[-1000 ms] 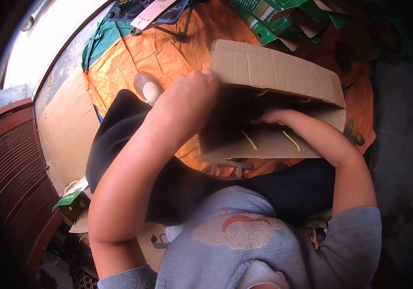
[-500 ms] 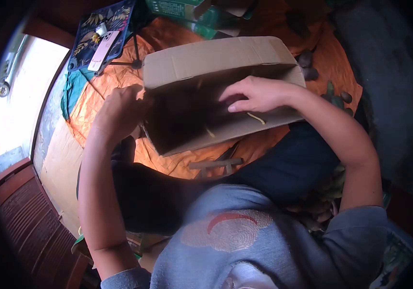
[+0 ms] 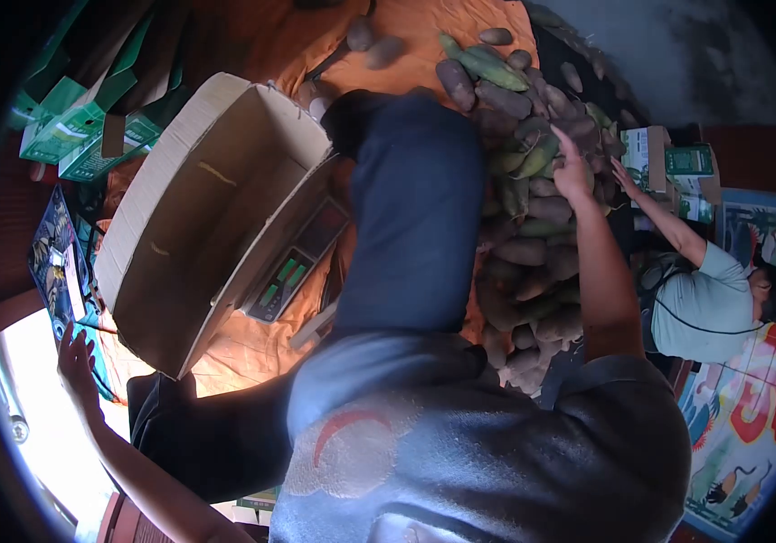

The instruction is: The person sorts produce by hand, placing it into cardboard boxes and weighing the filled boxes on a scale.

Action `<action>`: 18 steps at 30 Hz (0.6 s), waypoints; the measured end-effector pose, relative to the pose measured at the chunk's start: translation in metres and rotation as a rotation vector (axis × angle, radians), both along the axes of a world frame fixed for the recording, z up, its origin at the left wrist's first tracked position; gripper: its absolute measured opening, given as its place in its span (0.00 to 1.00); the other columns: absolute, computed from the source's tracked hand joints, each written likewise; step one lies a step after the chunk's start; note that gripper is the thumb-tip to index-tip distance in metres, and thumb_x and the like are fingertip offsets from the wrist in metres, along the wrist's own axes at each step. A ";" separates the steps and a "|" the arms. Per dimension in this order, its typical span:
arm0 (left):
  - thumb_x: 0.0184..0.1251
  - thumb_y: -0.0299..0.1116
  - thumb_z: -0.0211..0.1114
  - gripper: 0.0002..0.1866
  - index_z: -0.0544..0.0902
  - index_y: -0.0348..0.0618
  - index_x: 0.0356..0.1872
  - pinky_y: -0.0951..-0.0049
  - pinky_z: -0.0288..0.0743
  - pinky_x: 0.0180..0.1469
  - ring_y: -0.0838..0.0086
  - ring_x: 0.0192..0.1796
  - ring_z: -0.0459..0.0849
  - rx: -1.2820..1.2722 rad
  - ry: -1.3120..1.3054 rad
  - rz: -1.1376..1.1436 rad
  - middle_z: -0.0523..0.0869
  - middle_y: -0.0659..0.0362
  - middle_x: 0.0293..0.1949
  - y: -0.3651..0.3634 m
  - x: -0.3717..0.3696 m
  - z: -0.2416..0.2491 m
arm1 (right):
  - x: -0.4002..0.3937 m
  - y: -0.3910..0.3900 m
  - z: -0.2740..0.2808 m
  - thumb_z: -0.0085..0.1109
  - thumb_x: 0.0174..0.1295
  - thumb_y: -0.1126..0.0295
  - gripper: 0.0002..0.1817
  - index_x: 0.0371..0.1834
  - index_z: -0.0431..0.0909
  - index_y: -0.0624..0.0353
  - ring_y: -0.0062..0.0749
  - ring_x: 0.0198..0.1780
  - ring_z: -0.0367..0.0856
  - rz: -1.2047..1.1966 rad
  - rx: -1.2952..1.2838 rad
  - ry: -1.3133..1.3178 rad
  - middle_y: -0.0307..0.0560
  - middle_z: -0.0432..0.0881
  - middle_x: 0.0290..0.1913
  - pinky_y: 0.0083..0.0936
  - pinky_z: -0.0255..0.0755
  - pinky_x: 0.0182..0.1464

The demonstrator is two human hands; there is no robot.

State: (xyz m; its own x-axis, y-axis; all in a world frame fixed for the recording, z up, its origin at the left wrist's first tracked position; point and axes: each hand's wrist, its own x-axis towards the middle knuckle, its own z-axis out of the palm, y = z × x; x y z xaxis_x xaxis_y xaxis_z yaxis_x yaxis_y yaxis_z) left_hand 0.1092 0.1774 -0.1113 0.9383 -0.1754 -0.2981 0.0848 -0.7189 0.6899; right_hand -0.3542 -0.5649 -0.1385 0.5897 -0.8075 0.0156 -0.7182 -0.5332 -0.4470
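My left hand [image 3: 78,364] is held out at the left with its fingers apart and nothing in it, near the lower end of an open cardboard box [image 3: 166,181]. The box stands beside my legs on a scale [image 3: 284,276] with lit green digits. Its long flap is raised, and short yellowish cords show on its inner wall. My right hand [image 3: 573,170] reaches over a heap of brown tubers [image 3: 546,262], index finger stretched out, with nothing visibly held. Long green pieces that look like corn in the husk [image 3: 494,68] lie among the tubers.
Orange cloth [image 3: 460,20] covers the floor. Green cartons [image 3: 89,127] stand at upper left, near a dark patterned stool [image 3: 55,253] with a phone on it. At right, another person [image 3: 700,294] reaches toward the heap, beside small green-and-white boxes [image 3: 686,163].
My view has swung right, bringing the tuber heap and the other person into sight. Both hands have left the box: the right moved over the heap, the left out to the side.
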 end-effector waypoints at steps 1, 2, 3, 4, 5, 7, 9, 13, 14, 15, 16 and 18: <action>0.71 0.46 0.52 0.25 0.67 0.46 0.64 0.63 0.70 0.58 0.64 0.56 0.78 0.039 -0.073 -0.048 0.78 0.51 0.56 0.010 0.005 -0.003 | -0.022 0.001 -0.021 0.44 0.49 0.87 0.38 0.67 0.63 0.45 0.42 0.65 0.68 -0.177 0.135 0.046 0.55 0.69 0.63 0.30 0.62 0.62; 0.70 0.47 0.52 0.26 0.67 0.45 0.65 0.62 0.67 0.61 0.62 0.58 0.76 0.076 -0.147 -0.095 0.76 0.50 0.58 0.017 0.008 -0.004 | -0.047 -0.001 -0.048 0.43 0.48 0.85 0.38 0.67 0.62 0.46 0.42 0.64 0.68 -0.352 0.271 0.090 0.54 0.71 0.61 0.30 0.62 0.62; 0.70 0.47 0.53 0.27 0.67 0.44 0.65 0.62 0.64 0.63 0.61 0.61 0.73 0.111 -0.222 -0.141 0.74 0.49 0.60 0.020 0.008 -0.002 | -0.073 -0.004 -0.082 0.45 0.49 0.82 0.33 0.64 0.67 0.52 0.41 0.61 0.71 -0.380 0.276 0.099 0.54 0.75 0.58 0.30 0.63 0.61; 0.70 0.48 0.53 0.28 0.66 0.42 0.65 0.62 0.62 0.65 0.61 0.63 0.71 0.120 -0.200 -0.118 0.73 0.49 0.60 0.018 0.005 0.003 | -0.094 -0.006 -0.110 0.45 0.48 0.81 0.29 0.58 0.72 0.57 0.38 0.59 0.74 -0.407 0.337 0.230 0.53 0.78 0.54 0.30 0.65 0.59; 0.69 0.48 0.53 0.29 0.66 0.41 0.65 0.62 0.59 0.66 0.60 0.64 0.70 0.132 -0.177 -0.097 0.72 0.48 0.61 0.015 0.001 0.010 | -0.099 0.009 -0.116 0.47 0.48 0.79 0.25 0.54 0.75 0.58 0.39 0.56 0.76 -0.436 0.449 0.197 0.52 0.80 0.51 0.30 0.67 0.57; 0.68 0.50 0.54 0.30 0.67 0.39 0.64 0.60 0.58 0.67 0.59 0.65 0.68 0.187 -0.149 -0.132 0.70 0.46 0.63 0.025 -0.001 0.018 | -0.132 0.008 -0.178 0.51 0.48 0.75 0.23 0.52 0.76 0.55 0.44 0.54 0.76 -0.356 0.337 0.333 0.51 0.81 0.48 0.30 0.69 0.56; 0.68 0.50 0.54 0.30 0.67 0.38 0.63 0.59 0.59 0.66 0.58 0.65 0.68 0.275 -0.068 -0.127 0.70 0.46 0.63 0.055 0.004 0.015 | -0.132 0.021 -0.205 0.52 0.50 0.73 0.24 0.55 0.74 0.54 0.43 0.58 0.74 -0.317 0.343 0.331 0.53 0.78 0.53 0.30 0.67 0.58; 0.69 0.44 0.55 0.26 0.68 0.38 0.62 0.57 0.65 0.62 0.56 0.61 0.73 0.414 -0.074 -0.150 0.73 0.43 0.59 0.085 -0.011 0.018 | -0.058 0.059 -0.190 0.56 0.49 0.75 0.26 0.57 0.71 0.58 0.45 0.56 0.75 -0.226 0.310 0.394 0.56 0.78 0.52 0.32 0.71 0.56; 0.70 0.42 0.55 0.25 0.69 0.38 0.62 0.58 0.66 0.62 0.56 0.60 0.74 0.459 -0.120 -0.130 0.74 0.43 0.58 0.095 -0.016 0.017 | -0.052 0.059 -0.204 0.55 0.50 0.75 0.27 0.58 0.70 0.57 0.46 0.57 0.74 -0.163 0.270 0.352 0.56 0.77 0.53 0.33 0.70 0.57; 0.70 0.40 0.55 0.24 0.69 0.38 0.62 0.58 0.67 0.61 0.57 0.59 0.75 0.507 -0.165 -0.110 0.75 0.44 0.56 0.098 -0.023 0.020 | -0.042 0.059 -0.216 0.55 0.50 0.76 0.28 0.59 0.69 0.57 0.48 0.58 0.72 -0.101 0.231 0.309 0.55 0.75 0.55 0.34 0.69 0.58; 0.70 0.38 0.55 0.22 0.69 0.39 0.61 0.59 0.67 0.60 0.57 0.58 0.76 0.551 -0.208 -0.090 0.76 0.44 0.55 0.100 -0.030 0.021 | -0.036 0.060 -0.226 0.54 0.50 0.76 0.29 0.60 0.67 0.57 0.50 0.59 0.70 -0.039 0.189 0.268 0.55 0.74 0.56 0.35 0.68 0.58; 0.70 0.33 0.55 0.19 0.72 0.39 0.59 0.63 0.69 0.60 0.60 0.58 0.76 0.571 -0.233 -0.048 0.76 0.46 0.56 0.112 -0.034 0.015 | -0.024 0.060 -0.225 0.54 0.51 0.75 0.28 0.60 0.66 0.55 0.51 0.60 0.69 0.048 0.167 0.417 0.53 0.71 0.58 0.38 0.67 0.59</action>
State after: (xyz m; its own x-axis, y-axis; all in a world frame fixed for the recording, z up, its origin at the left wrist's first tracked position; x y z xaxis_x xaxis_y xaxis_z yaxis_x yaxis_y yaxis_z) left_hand 0.0747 0.2897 -0.0962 0.9851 -0.0922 -0.1453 -0.0634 -0.9794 0.1919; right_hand -0.3779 -0.5051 -0.3635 0.5545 -0.7505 -0.3597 -0.8317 -0.5151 -0.2073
